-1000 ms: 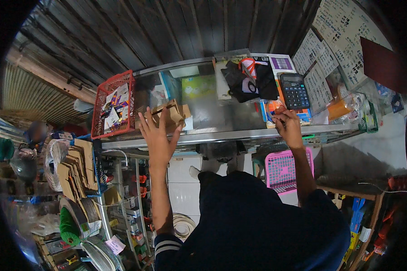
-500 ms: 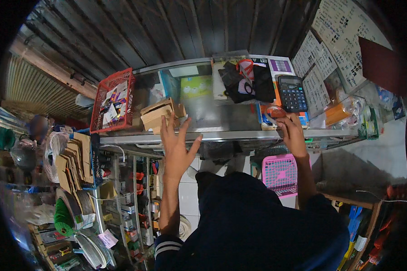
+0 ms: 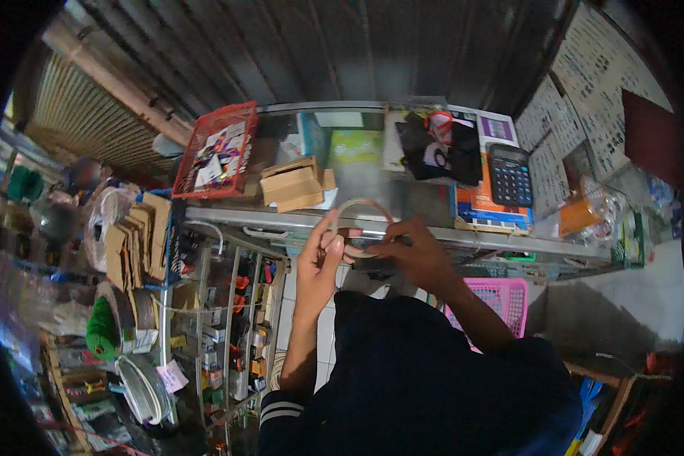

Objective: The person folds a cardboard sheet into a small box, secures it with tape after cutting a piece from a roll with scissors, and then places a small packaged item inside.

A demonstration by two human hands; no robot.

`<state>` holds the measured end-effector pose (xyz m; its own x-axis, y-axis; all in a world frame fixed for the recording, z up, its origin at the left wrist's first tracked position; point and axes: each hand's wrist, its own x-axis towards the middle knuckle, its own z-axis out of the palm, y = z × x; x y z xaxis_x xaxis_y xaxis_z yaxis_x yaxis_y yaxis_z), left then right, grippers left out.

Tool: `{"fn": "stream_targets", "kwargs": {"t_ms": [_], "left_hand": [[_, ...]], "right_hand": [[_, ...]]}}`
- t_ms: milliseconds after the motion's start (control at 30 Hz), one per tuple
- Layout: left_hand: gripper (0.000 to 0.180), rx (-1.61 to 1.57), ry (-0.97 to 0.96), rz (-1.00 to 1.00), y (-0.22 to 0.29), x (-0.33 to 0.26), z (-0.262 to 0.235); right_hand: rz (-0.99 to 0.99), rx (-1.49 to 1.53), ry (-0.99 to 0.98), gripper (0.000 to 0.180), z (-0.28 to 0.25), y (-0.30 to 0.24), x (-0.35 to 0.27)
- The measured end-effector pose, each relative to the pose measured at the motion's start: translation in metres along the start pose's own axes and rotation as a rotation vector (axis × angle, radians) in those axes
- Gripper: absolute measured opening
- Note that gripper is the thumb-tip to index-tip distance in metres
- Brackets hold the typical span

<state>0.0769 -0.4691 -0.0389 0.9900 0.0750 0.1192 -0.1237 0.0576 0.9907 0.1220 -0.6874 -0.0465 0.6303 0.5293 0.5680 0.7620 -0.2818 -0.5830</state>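
My left fingers [image 3: 332, 252] grasp the tape roll [image 3: 362, 253] by its left rim; my right fingers [image 3: 394, 248] pinch its lower right. I should steady it left-handed and turn it lightly with the right, clear of the cardboard box [image 3: 292, 188] beyond the left fingers.

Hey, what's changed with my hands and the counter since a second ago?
Your left hand has moved right, away from the cardboard box; your right hand has come left from beside the calculator. Both now hold a ring-shaped roll, seemingly the round thing your right hand had. The calculator and red basket stayed put.
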Motion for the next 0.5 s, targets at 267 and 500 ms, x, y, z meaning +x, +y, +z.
{"fn": "stream_targets", "kwargs": {"t_ms": [267,500], "left_hand": [[0.05,0.041,0.416,0.23,0.031,-0.042,-0.052],[0.052,0.141,0.594,0.386,0.03,-0.08,-0.081]], "right_hand": [[-0.274,0.285,0.068,0.046,0.05,-0.036,0.061],[-0.318,0.609,-0.08,0.051,0.043,-0.074,0.104]]}}
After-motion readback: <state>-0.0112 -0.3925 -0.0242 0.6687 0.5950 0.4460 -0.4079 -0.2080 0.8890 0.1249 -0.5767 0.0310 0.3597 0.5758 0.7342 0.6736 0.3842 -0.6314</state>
